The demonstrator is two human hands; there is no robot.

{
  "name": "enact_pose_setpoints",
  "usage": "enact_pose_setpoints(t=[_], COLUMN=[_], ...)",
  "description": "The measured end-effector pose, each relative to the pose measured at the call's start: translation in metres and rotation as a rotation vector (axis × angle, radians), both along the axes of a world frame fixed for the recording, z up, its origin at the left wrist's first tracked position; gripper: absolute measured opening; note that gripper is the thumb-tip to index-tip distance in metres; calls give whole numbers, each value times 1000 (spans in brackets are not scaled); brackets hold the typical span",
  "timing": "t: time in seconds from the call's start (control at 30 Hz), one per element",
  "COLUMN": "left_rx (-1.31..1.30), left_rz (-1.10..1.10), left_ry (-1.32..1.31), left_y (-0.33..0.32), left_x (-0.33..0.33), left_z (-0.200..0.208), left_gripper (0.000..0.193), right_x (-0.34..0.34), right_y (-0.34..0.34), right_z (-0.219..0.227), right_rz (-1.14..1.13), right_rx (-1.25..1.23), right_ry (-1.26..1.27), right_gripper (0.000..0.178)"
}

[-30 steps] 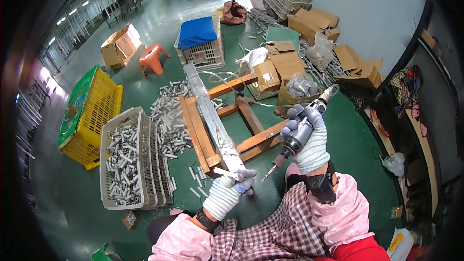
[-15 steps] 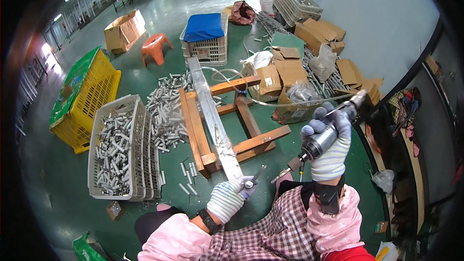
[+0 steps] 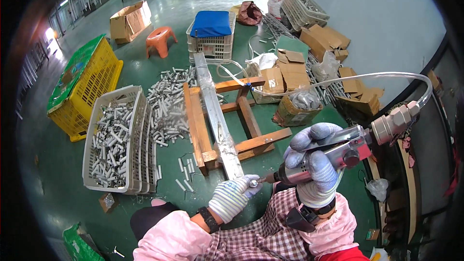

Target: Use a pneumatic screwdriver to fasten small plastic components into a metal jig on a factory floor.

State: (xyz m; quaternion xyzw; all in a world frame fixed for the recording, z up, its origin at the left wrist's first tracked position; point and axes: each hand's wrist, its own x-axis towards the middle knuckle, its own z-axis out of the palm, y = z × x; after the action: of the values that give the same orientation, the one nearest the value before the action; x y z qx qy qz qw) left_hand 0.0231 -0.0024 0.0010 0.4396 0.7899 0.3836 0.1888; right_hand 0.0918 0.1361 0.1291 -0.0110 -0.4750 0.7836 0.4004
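My left hand (image 3: pixel 231 199), in a striped white and blue glove, is closed round a small metal tube (image 3: pixel 253 183) at the near end of a long metal bar (image 3: pixel 215 121). The bar lies over a wooden frame (image 3: pixel 195 130). My right hand (image 3: pixel 316 162), gloved alike, wraps round a silver air drill (image 3: pixel 345 151) held nearly level. Its narrow tip (image 3: pixel 265 180) points left and meets the tube's end; whether it is inside, I cannot tell. A clear air hose (image 3: pixel 367 76) runs from the drill's back end.
A white crate (image 3: pixel 140 145) full of short metal tubes stands on the left, beside a loose tube pile (image 3: pixel 171 101). Behind are a yellow crate (image 3: pixel 96 77), an orange stool (image 3: pixel 161 40) and a blue-topped crate (image 3: pixel 210 43). Cardboard boxes (image 3: pixel 292 75) and rods lie on the right.
My right hand has brought the air drill down from a raised tilt to nearly level, its tip now at the tube. My left hand stays at the bar's end. The hose has swung into a high arc.
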Motion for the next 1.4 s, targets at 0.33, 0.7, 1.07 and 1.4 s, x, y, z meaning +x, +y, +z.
enact_pose_setpoints(t=[0.33,0.7,1.07,1.4], left_rx=[-16,-59,94,-45], left_rz=[-14,-17,-34,-77], left_ry=[11,79,121,174], left_y=[0,0,-3,-2], left_x=[-2,-3,-4,-6], left_z=[8,-2,-16,-7], left_gripper=[29,29,24,19], right_x=[-3,-2,-6,-5], right_y=[1,-6,-13,-13], right_z=[-6,-2,-3,-2], right_rz=[22,139,242,261], right_rx=[-9,161,306,208], right_ry=[-65,-158,-305,-247], right_gripper=[45,41,34,43])
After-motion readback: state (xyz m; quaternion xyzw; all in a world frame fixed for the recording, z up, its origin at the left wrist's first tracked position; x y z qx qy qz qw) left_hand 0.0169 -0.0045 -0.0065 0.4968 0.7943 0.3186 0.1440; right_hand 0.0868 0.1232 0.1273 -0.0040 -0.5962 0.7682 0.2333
